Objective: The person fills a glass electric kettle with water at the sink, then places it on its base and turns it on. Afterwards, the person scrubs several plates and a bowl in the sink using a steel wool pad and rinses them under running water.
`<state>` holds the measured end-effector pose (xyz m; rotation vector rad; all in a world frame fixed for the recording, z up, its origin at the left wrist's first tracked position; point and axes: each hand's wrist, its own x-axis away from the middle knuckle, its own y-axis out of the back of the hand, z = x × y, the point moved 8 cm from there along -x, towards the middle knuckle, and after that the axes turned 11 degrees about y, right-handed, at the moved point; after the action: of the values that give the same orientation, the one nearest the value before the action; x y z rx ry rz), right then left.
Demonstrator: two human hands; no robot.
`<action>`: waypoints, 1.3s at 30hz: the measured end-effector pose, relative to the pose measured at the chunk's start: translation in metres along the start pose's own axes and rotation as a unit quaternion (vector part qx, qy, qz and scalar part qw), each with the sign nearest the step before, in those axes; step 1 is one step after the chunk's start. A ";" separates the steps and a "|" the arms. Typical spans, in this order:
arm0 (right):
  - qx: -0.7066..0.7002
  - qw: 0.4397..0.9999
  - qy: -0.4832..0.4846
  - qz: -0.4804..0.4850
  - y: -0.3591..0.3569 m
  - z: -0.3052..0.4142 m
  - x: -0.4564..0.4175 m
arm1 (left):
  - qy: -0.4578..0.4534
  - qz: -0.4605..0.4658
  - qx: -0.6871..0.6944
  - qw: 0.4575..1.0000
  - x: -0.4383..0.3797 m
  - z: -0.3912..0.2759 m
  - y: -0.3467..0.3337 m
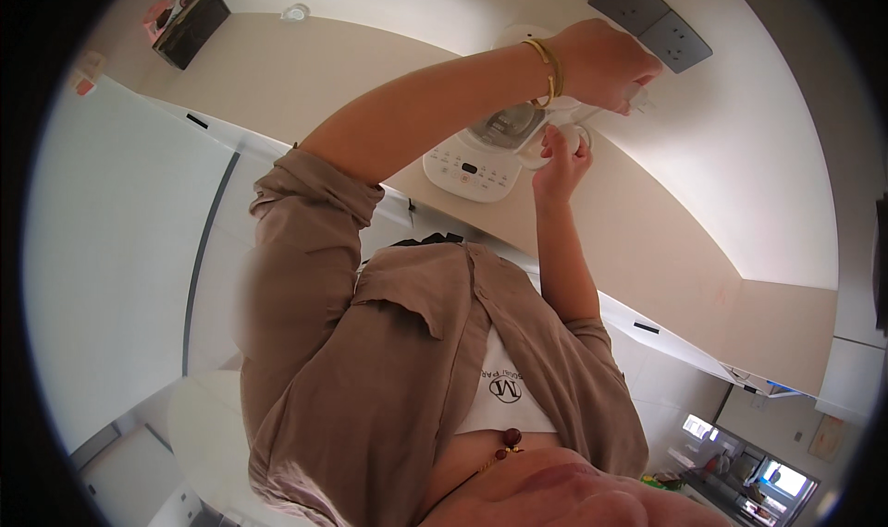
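My left hand point(602, 66), with a gold bangle at the wrist, reaches over the counter to the right. Its fingers pinch a white power plug point(637, 98) whose prongs point away, below the grey wall sockets. Lower down, my right hand point(560, 166) grips a white looped part that looks like a power cord point(577, 137); its fingers partly hide it. Beside both hands stands a glass kettle point(512, 125) on a white base point(472, 173) with a button panel and small dark display. My left forearm hides part of the kettle's top.
Two dark grey socket plates point(649, 21) are on the white wall. The beige countertop point(666, 229) runs along it. A dark box point(191, 29) and a small clear object point(295, 12) sit at the back left. Cabinet fronts lie below the counter edge.
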<state>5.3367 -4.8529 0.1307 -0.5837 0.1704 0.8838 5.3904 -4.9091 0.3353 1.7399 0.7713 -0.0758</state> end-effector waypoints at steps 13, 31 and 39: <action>0.018 0.999 -0.043 0.000 -0.004 0.001 0.015 | 0.056 0.002 0.020 0.998 0.013 0.035 -0.021; 0.084 0.995 -0.025 0.050 -0.017 -0.015 0.001 | 0.101 0.056 0.054 0.992 0.015 0.066 -0.052; 0.149 0.976 -0.043 0.152 -0.010 -0.016 0.001 | 0.094 0.025 0.058 0.994 0.023 0.058 -0.054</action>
<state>5.3471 -4.8660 0.1210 -0.2396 0.3139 1.1533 5.3997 -4.9444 0.2609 1.8945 0.8746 0.0810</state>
